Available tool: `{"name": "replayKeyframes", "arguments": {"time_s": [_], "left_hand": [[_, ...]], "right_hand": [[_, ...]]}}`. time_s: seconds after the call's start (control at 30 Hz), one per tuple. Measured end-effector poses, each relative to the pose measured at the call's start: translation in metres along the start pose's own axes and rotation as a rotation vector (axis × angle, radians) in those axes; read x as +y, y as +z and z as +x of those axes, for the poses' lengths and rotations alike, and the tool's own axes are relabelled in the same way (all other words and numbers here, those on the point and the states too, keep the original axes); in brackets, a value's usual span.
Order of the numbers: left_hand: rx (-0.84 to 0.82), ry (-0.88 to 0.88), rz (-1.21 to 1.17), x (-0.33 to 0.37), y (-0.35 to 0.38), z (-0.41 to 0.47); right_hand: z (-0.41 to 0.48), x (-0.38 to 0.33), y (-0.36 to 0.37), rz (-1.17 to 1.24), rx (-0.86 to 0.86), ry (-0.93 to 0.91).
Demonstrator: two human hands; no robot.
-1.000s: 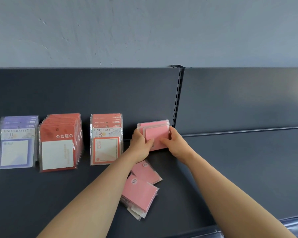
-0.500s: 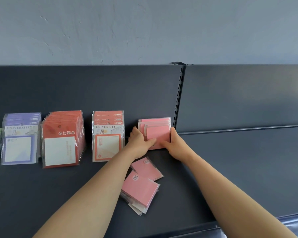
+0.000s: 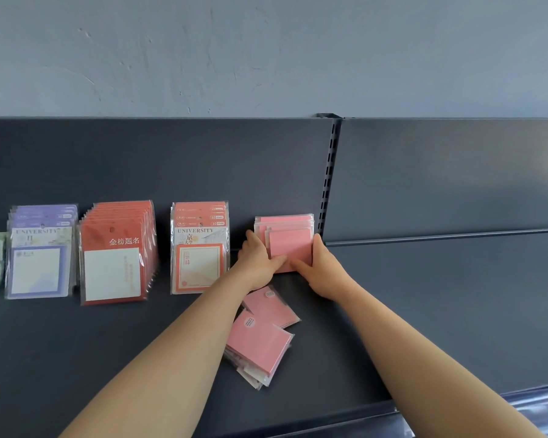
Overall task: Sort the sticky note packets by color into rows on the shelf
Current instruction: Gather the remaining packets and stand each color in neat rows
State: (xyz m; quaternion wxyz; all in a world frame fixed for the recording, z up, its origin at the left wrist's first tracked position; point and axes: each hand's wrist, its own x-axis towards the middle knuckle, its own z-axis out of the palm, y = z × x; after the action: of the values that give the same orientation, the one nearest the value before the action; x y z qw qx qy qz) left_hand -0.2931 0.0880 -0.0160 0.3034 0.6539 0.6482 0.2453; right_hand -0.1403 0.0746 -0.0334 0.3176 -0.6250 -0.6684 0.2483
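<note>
On the dark shelf point(image 3: 440, 295), at frame centre, the upright pink packet row point(image 3: 290, 243) leans against the back panel point(image 3: 171, 159); left hand point(image 3: 257, 263) and right hand point(image 3: 321, 267) clasp its two sides, thumbs pressed on its front.

Plenty of room on the right side of the shelf point(image 3: 440, 311), past the slotted upright point(image 3: 328, 184) it's all bare. Left is crowded: standing pink packets point(image 3: 290, 243), orange University packets point(image 3: 200, 248) just beside them, and a loose pink packet pile point(image 3: 260, 341) lying in front.

Pink packets point(image 3: 290, 245), red packets point(image 3: 114, 235), purple packets point(image 3: 41, 216); dark grey shelf point(image 3: 76, 358).
</note>
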Motion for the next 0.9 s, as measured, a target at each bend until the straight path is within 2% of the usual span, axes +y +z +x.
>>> {"name": "replayKeyframes", "arguments": {"time_s": [0.17, 0.5, 0.6, 0.73, 0.9], "left_hand": [[0.020, 0.013, -0.008, 0.004, -0.003, -0.007], [0.115, 0.151, 0.091, 0.019, -0.046, -0.063], [0.013, 0.088, 0.158, 0.006, -0.061, -0.087], [-0.228, -0.077, 0.345, -0.013, -0.060, -0.118], [-0.215, -0.093, 0.253, -0.027, -0.051, -0.132]], "right_hand": [[-0.010, -0.003, -0.004, 0.031, 0.031, -0.064], [-0.042, -0.024, -0.030, -0.072, 0.018, 0.062], [-0.059, -0.030, -0.032, -0.020, -0.021, 0.079], [-0.075, -0.039, -0.019, -0.071, -0.123, 0.105], [-0.081, -0.064, 0.001, -0.159, -0.216, 0.142]]}}
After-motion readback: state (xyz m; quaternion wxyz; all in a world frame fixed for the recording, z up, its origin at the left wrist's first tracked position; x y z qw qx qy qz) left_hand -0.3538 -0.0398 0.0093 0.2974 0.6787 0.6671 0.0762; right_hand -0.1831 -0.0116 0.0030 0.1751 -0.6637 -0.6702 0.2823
